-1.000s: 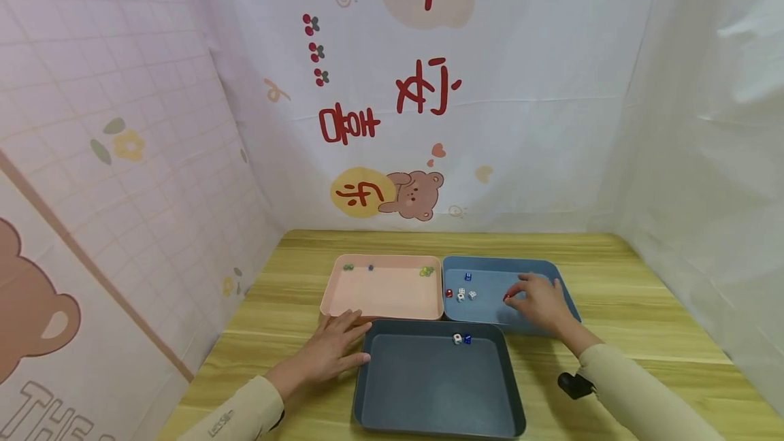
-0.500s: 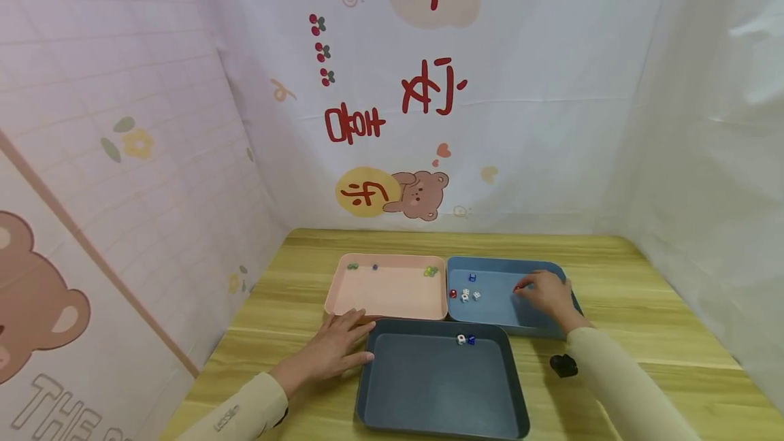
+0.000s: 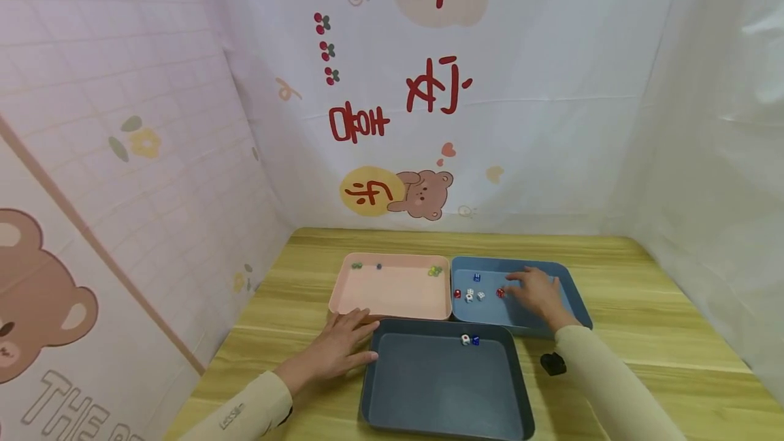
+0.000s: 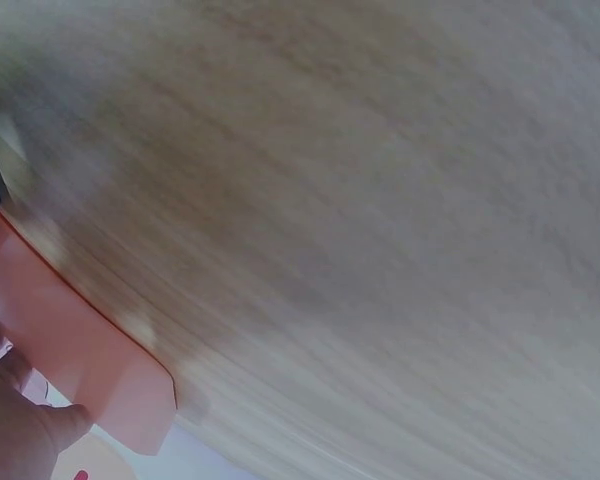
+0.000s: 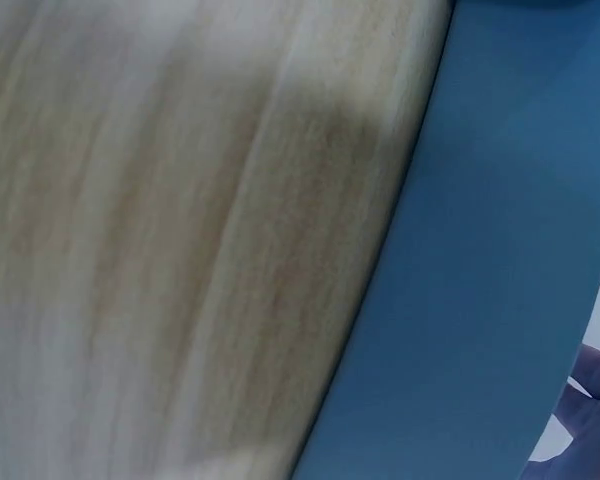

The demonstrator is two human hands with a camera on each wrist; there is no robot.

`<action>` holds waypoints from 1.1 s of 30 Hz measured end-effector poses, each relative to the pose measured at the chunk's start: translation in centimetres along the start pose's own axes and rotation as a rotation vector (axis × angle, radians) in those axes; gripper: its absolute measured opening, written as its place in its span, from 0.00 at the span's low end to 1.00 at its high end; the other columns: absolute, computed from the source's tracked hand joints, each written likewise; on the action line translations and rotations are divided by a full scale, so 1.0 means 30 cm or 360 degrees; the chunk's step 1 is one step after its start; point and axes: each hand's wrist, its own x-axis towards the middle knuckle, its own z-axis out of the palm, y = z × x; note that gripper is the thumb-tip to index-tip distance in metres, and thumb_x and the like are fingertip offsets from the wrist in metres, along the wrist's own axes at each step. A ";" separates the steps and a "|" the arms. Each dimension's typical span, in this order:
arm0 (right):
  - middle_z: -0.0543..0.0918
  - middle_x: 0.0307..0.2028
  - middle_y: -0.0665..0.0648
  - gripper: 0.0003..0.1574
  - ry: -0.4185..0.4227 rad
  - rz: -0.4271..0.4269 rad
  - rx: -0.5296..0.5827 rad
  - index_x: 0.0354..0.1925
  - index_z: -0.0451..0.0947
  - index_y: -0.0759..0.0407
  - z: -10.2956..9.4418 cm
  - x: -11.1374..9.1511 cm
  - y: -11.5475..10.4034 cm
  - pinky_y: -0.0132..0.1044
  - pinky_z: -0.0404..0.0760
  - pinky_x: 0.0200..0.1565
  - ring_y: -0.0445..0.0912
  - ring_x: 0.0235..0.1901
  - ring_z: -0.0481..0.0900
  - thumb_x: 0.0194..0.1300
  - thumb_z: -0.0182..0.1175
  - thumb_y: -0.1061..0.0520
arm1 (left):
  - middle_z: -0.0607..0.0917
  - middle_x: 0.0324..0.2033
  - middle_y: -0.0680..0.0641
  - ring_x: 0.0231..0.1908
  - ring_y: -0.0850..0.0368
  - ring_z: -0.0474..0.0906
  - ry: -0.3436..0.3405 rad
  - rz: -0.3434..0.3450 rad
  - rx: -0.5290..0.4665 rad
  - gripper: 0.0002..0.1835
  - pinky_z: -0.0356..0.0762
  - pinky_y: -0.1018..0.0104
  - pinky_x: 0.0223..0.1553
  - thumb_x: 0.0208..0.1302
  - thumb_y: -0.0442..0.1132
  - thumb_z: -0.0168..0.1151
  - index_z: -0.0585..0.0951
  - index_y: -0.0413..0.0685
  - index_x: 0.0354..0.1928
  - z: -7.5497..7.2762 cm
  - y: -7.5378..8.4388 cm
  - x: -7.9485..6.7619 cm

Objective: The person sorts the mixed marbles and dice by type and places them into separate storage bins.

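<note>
In the head view my right hand is over the right part of the blue tray, its fingers loosely bent and apart. A red die lies on the tray floor right by the fingertips. To its left are white dice, another red die and a blue die. My left hand lies with fingers spread between the pink tray and the left rim of the dark tray, holding nothing. The left wrist view catches its fingers beside the pink tray wall.
A white die and a dark blue die sit at the dark tray's back edge. Green pieces, a small blue piece and yellow-green pieces lie in the pink tray. A printed cloth hangs behind the wooden table.
My right hand, which pinched a red die, has let go of it; the die now rests in the blue tray. My left hand stays put. The head view has shifted slightly.
</note>
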 end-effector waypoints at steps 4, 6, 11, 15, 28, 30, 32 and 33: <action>0.71 0.63 0.74 0.23 0.0009 -0.0010 0.0016 0.57 0.82 0.59 -0.008 -0.008 0.012 0.81 0.45 0.57 0.72 0.65 0.62 0.69 0.62 0.48 | 0.55 0.75 0.39 0.75 0.40 0.47 0.0009 -0.0001 -0.0002 0.39 0.41 0.31 0.68 0.71 0.67 0.46 0.64 0.50 0.75 -0.001 0.001 0.001; 0.70 0.63 0.75 0.23 0.0008 -0.0019 0.0029 0.56 0.82 0.59 -0.012 -0.014 0.016 0.81 0.45 0.57 0.73 0.65 0.61 0.69 0.62 0.48 | 0.55 0.75 0.40 0.75 0.40 0.47 0.0008 -0.0005 0.0007 0.39 0.41 0.31 0.68 0.71 0.67 0.46 0.64 0.51 0.75 -0.002 0.001 0.000; 0.70 0.63 0.76 0.22 0.0033 -0.0073 0.0059 0.55 0.83 0.59 -0.010 -0.025 0.016 0.81 0.46 0.57 0.73 0.65 0.62 0.69 0.62 0.49 | 0.55 0.75 0.39 0.75 0.40 0.47 0.0009 -0.0009 0.0001 0.39 0.40 0.30 0.68 0.71 0.67 0.46 0.64 0.50 0.75 -0.001 -0.003 -0.005; 0.73 0.61 0.75 0.21 0.0078 -0.0140 0.0055 0.54 0.84 0.59 -0.008 -0.032 0.010 0.80 0.50 0.58 0.72 0.64 0.65 0.69 0.62 0.49 | 0.56 0.75 0.38 0.74 0.38 0.48 0.0046 0.0011 -0.0012 0.38 0.41 0.29 0.67 0.71 0.65 0.48 0.65 0.49 0.74 0.001 -0.006 -0.010; 0.72 0.61 0.77 0.19 0.0035 -0.0307 0.0277 0.51 0.85 0.60 0.002 -0.077 -0.029 0.69 0.65 0.59 0.72 0.62 0.67 0.68 0.63 0.49 | 0.56 0.75 0.38 0.74 0.39 0.47 0.0022 -0.0005 -0.0001 0.39 0.40 0.30 0.67 0.71 0.66 0.47 0.65 0.49 0.74 0.001 0.000 -0.007; 0.71 0.62 0.76 0.20 0.0028 -0.0323 0.0304 0.52 0.85 0.60 0.002 -0.087 -0.040 0.69 0.64 0.59 0.72 0.62 0.67 0.69 0.63 0.49 | 0.57 0.75 0.38 0.74 0.38 0.48 0.0035 0.0009 -0.0008 0.39 0.40 0.29 0.67 0.71 0.66 0.47 0.65 0.49 0.74 0.005 -0.002 -0.005; 0.71 0.63 0.75 0.21 0.0027 -0.0346 0.0363 0.52 0.85 0.60 -0.001 -0.100 -0.050 0.68 0.65 0.59 0.72 0.63 0.66 0.68 0.64 0.49 | 0.57 0.75 0.38 0.74 0.38 0.48 0.0045 0.0015 0.0000 0.40 0.41 0.29 0.67 0.70 0.67 0.47 0.65 0.49 0.74 0.010 -0.006 -0.002; 0.71 0.63 0.75 0.21 0.0031 -0.0369 0.0383 0.52 0.85 0.61 -0.002 -0.107 -0.055 0.68 0.65 0.59 0.72 0.63 0.66 0.68 0.64 0.49 | 0.57 0.75 0.38 0.74 0.38 0.48 0.0050 0.0019 0.0004 0.40 0.41 0.30 0.67 0.70 0.67 0.47 0.65 0.50 0.74 0.012 -0.008 -0.001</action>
